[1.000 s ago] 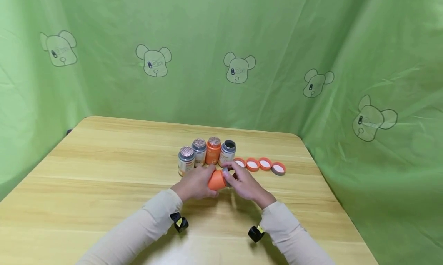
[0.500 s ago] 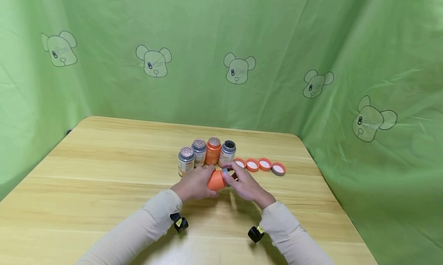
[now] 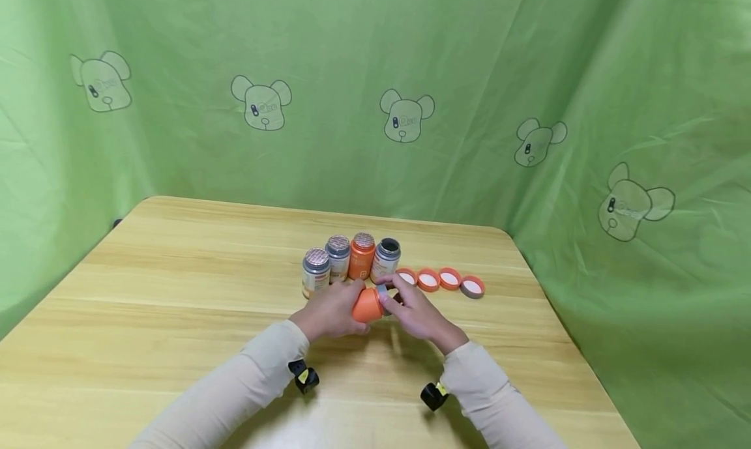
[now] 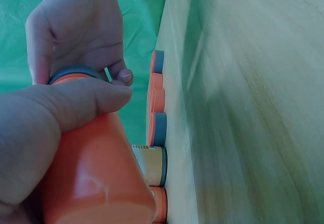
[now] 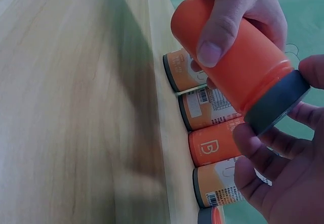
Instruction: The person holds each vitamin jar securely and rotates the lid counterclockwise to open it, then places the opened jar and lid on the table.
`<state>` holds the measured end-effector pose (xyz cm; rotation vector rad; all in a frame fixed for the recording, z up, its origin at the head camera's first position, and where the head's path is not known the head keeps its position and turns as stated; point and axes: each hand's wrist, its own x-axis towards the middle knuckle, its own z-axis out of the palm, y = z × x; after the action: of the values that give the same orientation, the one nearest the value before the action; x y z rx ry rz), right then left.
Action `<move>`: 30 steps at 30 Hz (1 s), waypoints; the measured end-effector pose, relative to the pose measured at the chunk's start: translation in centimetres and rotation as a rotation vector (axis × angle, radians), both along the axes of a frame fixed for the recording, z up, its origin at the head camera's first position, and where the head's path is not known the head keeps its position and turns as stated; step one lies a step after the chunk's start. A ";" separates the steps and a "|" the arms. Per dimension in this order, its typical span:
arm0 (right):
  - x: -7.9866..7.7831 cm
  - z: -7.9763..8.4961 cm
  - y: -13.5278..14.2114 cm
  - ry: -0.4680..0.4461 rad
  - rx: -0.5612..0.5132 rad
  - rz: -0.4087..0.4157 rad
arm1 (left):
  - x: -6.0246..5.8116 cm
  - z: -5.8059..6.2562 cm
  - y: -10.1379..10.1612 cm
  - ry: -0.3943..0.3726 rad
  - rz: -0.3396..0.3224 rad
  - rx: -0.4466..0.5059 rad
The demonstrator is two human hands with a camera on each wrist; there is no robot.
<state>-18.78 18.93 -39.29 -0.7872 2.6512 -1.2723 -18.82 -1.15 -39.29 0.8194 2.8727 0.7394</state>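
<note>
My left hand [image 3: 334, 309] grips an orange bottle [image 5: 235, 52] around its body, tilted with its capped end toward my right. At that end sits a dark grey cap [image 5: 277, 101], and the fingers and thumb of my right hand [image 3: 418, 311] pinch its rim. The left wrist view shows the left thumb [image 4: 96, 100] across the bottle's shoulder. Behind the hands stand several uncapped bottles in a row: a grey one [image 3: 315, 273] at the left, another grey one [image 3: 338, 260], an orange one [image 3: 361, 259], and a grey one with a dark open mouth [image 3: 385, 259].
Right of the bottles, several caps lie in a line with their white insides up, among them an orange cap [image 3: 449, 278] and a grey-sided cap [image 3: 472, 286]. The wooden table [image 3: 176, 345] ends at a green curtain [image 3: 328, 58] behind and to the right.
Hardly anything differs: both hands stay in place on the bottle and its cap. The standing bottles and loose caps have not moved.
</note>
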 end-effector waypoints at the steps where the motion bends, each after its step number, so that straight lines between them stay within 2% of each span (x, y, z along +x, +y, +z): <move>1: 0.0 0.0 0.0 0.002 -0.004 0.002 | 0.0 0.0 0.0 0.000 -0.001 0.000; 14: 0.0 0.0 0.0 0.009 0.023 -0.033 | 0.1 0.1 0.0 0.004 -0.001 -0.002; 19: 0.1 -0.1 -0.1 -0.009 0.017 -0.023 | 0.2 0.0 0.0 -0.014 0.002 0.006; 26: 0.1 0.0 -0.1 -0.002 0.003 -0.012 | 0.1 -0.2 -0.1 0.026 0.003 -0.011; 30: 0.1 0.0 -0.1 -0.002 0.003 -0.003 | 0.0 -0.2 -0.2 0.019 0.003 -0.013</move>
<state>-18.69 18.79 -39.28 -0.7810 2.6527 -1.2692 -18.77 -1.32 -39.52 0.8248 2.8930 0.7170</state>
